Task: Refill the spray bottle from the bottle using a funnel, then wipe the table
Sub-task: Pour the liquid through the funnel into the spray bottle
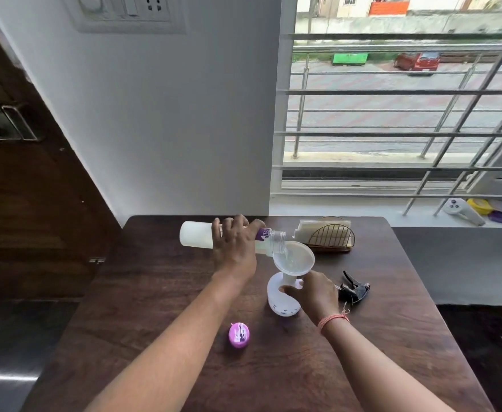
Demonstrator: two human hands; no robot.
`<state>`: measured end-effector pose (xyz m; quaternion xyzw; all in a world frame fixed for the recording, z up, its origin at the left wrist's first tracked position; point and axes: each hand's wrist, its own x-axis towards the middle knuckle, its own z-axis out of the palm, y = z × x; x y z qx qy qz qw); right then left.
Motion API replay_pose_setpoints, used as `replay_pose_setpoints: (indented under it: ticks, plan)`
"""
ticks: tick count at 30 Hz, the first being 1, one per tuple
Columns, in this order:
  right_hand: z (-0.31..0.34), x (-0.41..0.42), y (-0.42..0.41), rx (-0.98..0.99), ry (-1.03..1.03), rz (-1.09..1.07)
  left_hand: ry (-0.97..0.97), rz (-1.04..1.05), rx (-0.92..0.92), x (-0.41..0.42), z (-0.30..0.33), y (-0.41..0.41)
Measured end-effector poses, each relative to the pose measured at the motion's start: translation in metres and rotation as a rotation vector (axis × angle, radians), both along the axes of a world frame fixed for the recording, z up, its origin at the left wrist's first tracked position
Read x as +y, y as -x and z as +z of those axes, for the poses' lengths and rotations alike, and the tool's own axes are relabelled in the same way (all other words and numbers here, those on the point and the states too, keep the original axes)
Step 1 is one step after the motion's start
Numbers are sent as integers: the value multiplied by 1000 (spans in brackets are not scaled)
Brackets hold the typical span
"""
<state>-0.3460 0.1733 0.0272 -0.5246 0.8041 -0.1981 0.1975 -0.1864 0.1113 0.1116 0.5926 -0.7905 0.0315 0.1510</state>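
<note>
Your left hand (234, 248) is wrapped round the middle of the one bottle (197, 238), holding it tipped almost level above the far side of the table (143, 295), its open threaded mouth over the rim of the funnel (294, 258); your right hand (318, 294) grips the neck of the single spray bottle (282, 304), which stands upright near the table's centre with the funnel seated in its opening. The bottle is translucent, cylindrical plastic with pale liquid inside; a purple label band near its neck carries white lettering, but your fingers cover most of it and it cannot be read. The funnel is a round, shallow, clear-white plastic cone with liquid pooled in it; the spray bottle is frosted white, curved at the waist, with small dark marks near its base that are too small to read. You have one purple cap (239, 334) lying on the table nearer to you, round and glossy with a white and dark pattern; one black trigger sprayer head (354, 289) lies on its side just to the right of your right hand; one gold wire holder (330, 237) with an arched grid front stands at the back edge holding pale napkins. The table is dark wood with visible grain and rounded corners; an orange thread (331, 320) circles your right wrist.
</note>
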Motion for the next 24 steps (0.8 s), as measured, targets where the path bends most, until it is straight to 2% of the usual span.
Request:
replay_pose_setpoints:
  ticks: [24]
  plan:
    - [3,-4,0,-4,-24,-5,0,11,-15,-3,3,0]
